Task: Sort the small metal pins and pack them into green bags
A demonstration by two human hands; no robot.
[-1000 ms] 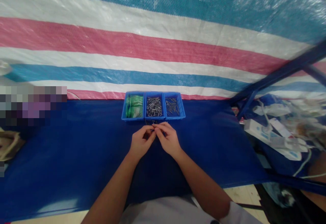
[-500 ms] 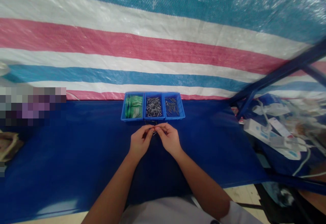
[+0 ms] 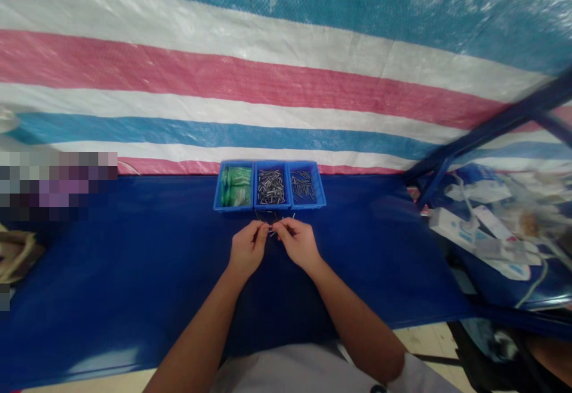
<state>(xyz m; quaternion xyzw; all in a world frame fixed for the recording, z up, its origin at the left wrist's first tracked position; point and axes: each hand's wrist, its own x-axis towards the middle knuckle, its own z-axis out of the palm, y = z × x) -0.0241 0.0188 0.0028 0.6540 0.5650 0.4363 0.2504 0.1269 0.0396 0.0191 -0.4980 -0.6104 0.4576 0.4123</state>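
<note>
My left hand [image 3: 248, 246] and my right hand [image 3: 298, 242] meet at the fingertips just in front of three joined blue bins. Both are pinched around something small that I cannot make out; thin metal pieces [image 3: 271, 233] show between and below the fingertips. In the left bin [image 3: 234, 209] lie green-and-clear packets [image 3: 238, 186]. The middle bin [image 3: 272, 206] holds a dense heap of short metal pins [image 3: 270, 187]. Fewer, longer-looking pins [image 3: 303, 185] lie in the right bin [image 3: 308, 206]. Some thin pieces lie on the table between bins and hands.
A blue cover lies over the table [image 3: 156, 262]. Behind it hangs a striped sheet [image 3: 268, 95]. At the right are a blue metal frame [image 3: 487, 125], a white power strip [image 3: 460, 235] with cables and plastic bags. A brown container [image 3: 18, 256] stands at the left edge.
The fingertips have parted slightly, with more of the thin metal pieces showing between them. The bins appear shifted very slightly right in the view.
</note>
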